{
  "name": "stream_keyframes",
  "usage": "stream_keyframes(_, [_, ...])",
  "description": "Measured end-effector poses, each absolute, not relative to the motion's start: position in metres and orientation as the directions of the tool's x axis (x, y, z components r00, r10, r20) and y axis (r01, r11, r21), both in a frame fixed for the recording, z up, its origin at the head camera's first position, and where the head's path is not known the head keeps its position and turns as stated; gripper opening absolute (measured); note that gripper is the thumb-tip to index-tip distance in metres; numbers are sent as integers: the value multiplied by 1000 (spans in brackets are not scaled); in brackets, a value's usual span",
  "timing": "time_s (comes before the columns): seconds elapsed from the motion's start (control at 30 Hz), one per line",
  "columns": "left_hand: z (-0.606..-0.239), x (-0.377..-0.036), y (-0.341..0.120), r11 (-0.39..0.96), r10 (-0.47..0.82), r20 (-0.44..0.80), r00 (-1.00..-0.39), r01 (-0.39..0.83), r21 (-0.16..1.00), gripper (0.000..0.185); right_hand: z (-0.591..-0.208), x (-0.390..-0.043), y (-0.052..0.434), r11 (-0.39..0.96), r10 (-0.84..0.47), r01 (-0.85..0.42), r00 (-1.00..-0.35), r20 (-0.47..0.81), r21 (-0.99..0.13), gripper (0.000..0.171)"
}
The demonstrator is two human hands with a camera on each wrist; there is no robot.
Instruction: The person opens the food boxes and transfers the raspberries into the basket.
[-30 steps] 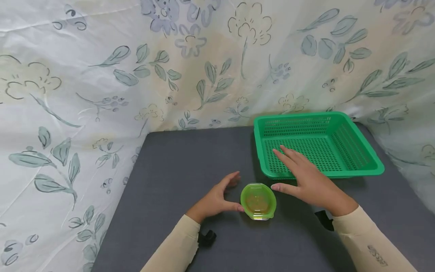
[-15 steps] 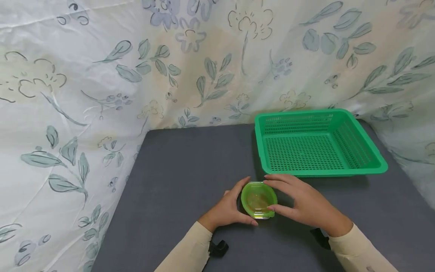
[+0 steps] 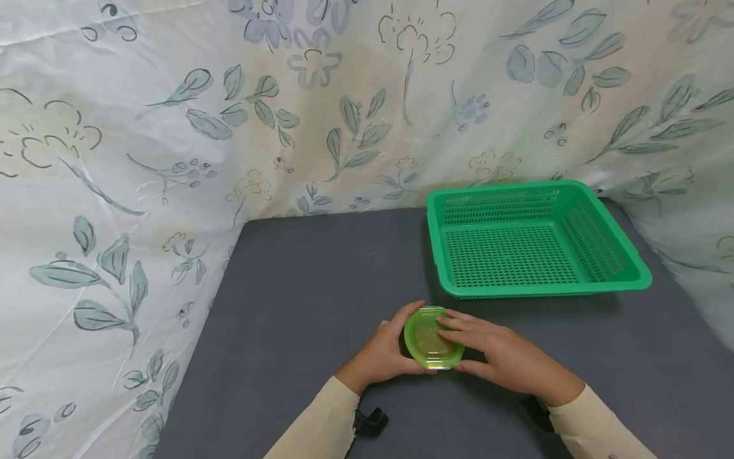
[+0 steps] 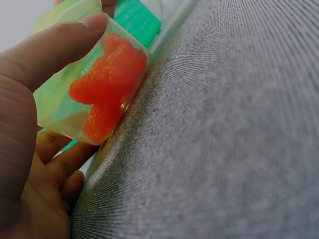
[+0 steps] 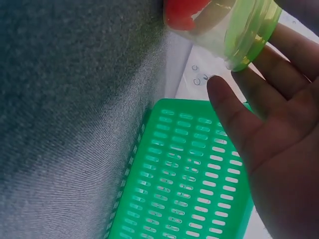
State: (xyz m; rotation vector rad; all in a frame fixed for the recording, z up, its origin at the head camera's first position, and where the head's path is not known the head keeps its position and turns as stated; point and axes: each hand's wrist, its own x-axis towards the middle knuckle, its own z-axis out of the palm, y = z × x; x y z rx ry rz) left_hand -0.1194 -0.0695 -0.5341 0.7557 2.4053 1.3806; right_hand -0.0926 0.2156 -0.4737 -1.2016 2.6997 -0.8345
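Observation:
A small clear container [image 4: 89, 114] with a light green lid [image 3: 427, 341] stands on the dark table, with orange-red pieces [image 4: 112, 82] inside. My left hand [image 3: 384, 354] grips its left side, the thumb at the near side and the fingers round the far side. My right hand [image 3: 499, 354] reaches over from the right. Its fairly straight fingers [image 3: 461, 325] rest across the lid, and the thumb lies at the near right rim. In the right wrist view the fingers are partly hidden behind the lid, and one finger stands apart from it.
A green slotted plastic basket [image 3: 539, 290] stands at the back right of the dark grey table [image 3: 309, 280], just behind the container. Floral cloth [image 3: 355, 127] hangs along the back and left side.
The left hand has moved right and closed round the container. The right hand has come down from near the basket, and its fingers now lie on the lid. Basket and container stay put.

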Motion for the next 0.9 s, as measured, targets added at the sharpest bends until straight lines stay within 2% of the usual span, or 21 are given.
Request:
stream_keyframes(0.27, [-533,-119,-71,397,556,19,-831,285,873,115,-480,-97,220,488,-698,-646,-693,182,-587,62])
stream_keyframes(0.5, [-534,-120,-74,350,564,50,-824,294,889,114,-485,-100,219,394,-671,-631,-694,260,-668,56])
stream_keyframes(0.7, [-537,-123,-74,248,601,139,-787,348,904,107,-489,-104,216,337,-602,-569,-742,293,-750,52])
stream_keyframes(0.9, [-539,-124,-74,235,611,162,-775,373,898,102,-496,-112,208,334,-541,-533,-784,305,-777,48])
